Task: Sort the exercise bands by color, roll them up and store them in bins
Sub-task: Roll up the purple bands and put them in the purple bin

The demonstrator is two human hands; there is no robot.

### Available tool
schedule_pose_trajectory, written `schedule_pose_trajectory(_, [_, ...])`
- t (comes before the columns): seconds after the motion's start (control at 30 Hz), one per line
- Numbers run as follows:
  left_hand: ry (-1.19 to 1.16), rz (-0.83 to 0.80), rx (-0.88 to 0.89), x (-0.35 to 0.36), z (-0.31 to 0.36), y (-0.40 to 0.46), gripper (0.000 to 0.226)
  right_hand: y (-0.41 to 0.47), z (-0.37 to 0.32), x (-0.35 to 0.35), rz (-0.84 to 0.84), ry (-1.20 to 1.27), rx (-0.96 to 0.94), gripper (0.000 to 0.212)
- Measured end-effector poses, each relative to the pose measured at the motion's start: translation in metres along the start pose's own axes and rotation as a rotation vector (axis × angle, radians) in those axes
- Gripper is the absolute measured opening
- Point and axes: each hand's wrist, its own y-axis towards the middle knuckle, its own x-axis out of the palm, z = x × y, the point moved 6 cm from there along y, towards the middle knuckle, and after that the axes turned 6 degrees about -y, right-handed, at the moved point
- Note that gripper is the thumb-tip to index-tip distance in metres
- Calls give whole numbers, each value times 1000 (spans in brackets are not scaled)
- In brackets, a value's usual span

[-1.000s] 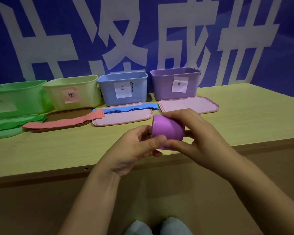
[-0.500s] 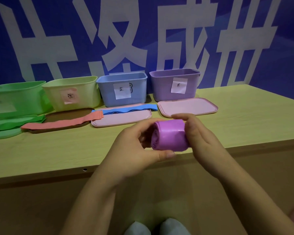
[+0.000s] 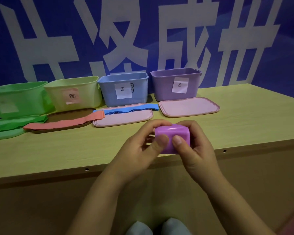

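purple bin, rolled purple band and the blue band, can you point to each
purple bin point(image 3: 161, 89), head view, on its bare front wall left of the label
rolled purple band point(image 3: 172, 131), head view, on the roll's top between the fingers
blue band point(image 3: 131, 109), head view, on the middle of the flat strip

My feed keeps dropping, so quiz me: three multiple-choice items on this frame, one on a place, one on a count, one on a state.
1. Where does the blue band lie?
A. inside the blue bin
B. on a pink lid in front of the blue bin
C. on the floor

2. How many bins stand along the wall?
A. four
B. two
C. six

3. What state is the purple band in?
A. flat on the table
B. hanging over a bin rim
C. rolled up, held by both hands

Key:
1 B, it stretches across the pink lid before the blue bin.
2 A, green, yellow, blue, purple.
3 C, left hand and right hand both have a grip on the roll.
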Motion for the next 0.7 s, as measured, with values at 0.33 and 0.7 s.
schedule_pose_trajectory(0.33, [-182,211,170,10,8,-6,16,-7,-20,0,-19,44,-215,25])
schedule_pose_trajectory(0.7, [116,213,374,9,10,-10,30,-7,-12,-4,121,7,-59,26])
